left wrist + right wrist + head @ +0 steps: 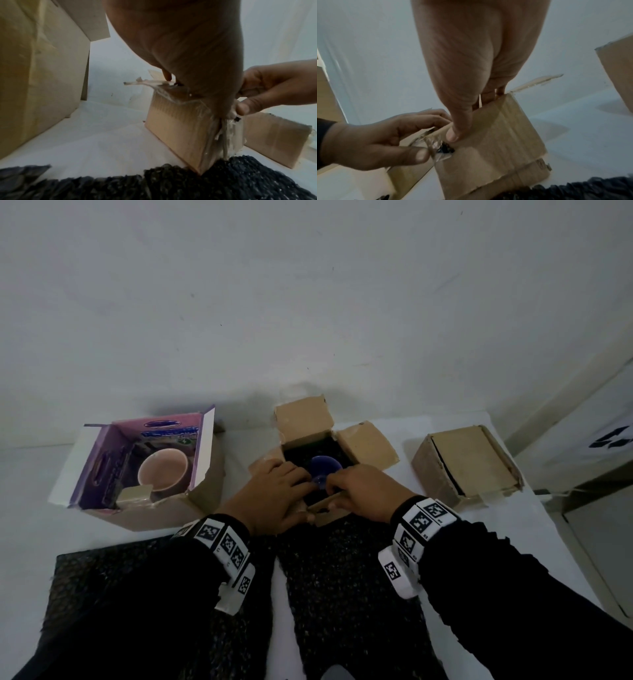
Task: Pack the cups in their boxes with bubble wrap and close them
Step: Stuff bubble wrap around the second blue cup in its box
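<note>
A blue cup (323,469) sits in the open brown middle box (363,443), on black bubble wrap (298,457). Both hands are at the box's near rim. My left hand (287,484) curls its fingers over the rim into the box, with its thumb at the taped corner (223,129). My right hand (356,491) pinches the near flap (496,142), thumb (453,134) outside and fingers inside. The fingertips meet at the cup's near edge. A pink cup (162,470) stands in the open purple box (85,460) at the left.
A closed brown box (469,460) lies at the right, near the table's right edge (548,525). Two black bubble wrap sheets (113,594) (342,577) are spread on the white table under my forearms. A white wall rises just behind the boxes.
</note>
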The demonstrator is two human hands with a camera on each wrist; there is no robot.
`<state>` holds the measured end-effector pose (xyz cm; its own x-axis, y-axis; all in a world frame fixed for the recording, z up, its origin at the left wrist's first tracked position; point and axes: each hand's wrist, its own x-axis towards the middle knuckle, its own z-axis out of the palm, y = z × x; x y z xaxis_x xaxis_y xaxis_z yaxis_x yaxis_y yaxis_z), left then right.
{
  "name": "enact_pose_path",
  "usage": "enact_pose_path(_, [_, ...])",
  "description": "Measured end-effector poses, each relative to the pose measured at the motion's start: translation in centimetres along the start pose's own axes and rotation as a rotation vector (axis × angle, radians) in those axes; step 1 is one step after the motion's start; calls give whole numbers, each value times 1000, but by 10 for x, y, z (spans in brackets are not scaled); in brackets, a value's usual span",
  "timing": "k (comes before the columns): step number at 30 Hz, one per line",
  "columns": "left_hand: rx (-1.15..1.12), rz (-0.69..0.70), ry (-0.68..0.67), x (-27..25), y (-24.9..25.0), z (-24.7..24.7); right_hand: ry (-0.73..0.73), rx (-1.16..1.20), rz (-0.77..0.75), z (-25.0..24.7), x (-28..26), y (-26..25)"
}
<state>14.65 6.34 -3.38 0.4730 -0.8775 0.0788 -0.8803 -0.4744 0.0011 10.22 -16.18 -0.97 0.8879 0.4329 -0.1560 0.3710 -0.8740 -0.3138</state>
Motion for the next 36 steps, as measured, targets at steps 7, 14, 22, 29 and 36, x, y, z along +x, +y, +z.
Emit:
enact_pose_path(7, [127, -61, 19, -1, 1, -5, 120, -212, 3, 11, -6, -1])
enact_pose_path(14, [236, -218, -86, -1, 20, -14, 244, -114, -16, 27, -11, -5])
enact_pose_path(22, [325, -370, -283, 12, 44, -25, 40, -281, 242, 17, -10, -18])
enact_pose_path(29, [284, -402, -397, 21, 35, -23, 72, -242, 399, 21, -5, -30])
enact_pose_path(36, [133, -317, -364, 18, 19, -24, 205, -156, 316, 32, -7, -33])
